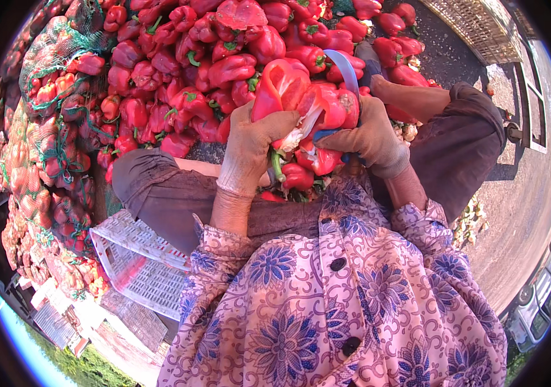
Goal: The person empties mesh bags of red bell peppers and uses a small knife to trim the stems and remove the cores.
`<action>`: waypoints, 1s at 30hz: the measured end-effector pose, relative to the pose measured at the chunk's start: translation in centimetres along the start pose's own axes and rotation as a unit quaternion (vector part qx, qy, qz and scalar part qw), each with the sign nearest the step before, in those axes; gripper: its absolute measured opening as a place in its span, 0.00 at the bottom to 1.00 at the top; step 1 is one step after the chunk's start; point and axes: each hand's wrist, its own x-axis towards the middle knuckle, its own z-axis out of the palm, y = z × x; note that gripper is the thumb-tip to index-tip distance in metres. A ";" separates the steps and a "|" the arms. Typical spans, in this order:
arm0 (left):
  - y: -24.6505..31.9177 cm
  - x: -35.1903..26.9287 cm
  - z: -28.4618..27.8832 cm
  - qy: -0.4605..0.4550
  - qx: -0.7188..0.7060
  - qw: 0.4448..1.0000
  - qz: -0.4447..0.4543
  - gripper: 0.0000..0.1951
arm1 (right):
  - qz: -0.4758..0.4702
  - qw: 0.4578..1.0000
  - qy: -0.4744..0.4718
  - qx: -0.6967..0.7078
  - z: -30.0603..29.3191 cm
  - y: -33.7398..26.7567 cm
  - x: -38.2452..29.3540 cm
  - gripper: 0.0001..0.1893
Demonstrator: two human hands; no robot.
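Note:
My gloved left hand [258,140] grips one side of a split red bell pepper [280,82]. The pepper lies open, showing its pale inner ribs, white core and a green stem [277,166]. In my gloved right hand [374,138] is a knife with a blue handle and a curved blade [345,70]. The blade rises beyond the pepper's right side, and the right thumb and fingers lie close against the pepper flesh. Below both hands, cut red pepper pieces [298,177] sit between my legs.
A large heap of whole red bell peppers [178,72] spreads ahead. Green mesh sacks of peppers [57,159] are stacked at left. A white plastic basket [145,266] stands by my left knee; another crate [478,29] is at upper right. Trimmed scraps [470,222] lie on the ground at right.

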 end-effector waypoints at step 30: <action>-1.6 -2.9 4.3 0.072 0.049 0.996 -0.023 0.18 | 0.000 0.918 -0.035 -0.394 4.2 2.0 0.5 0.28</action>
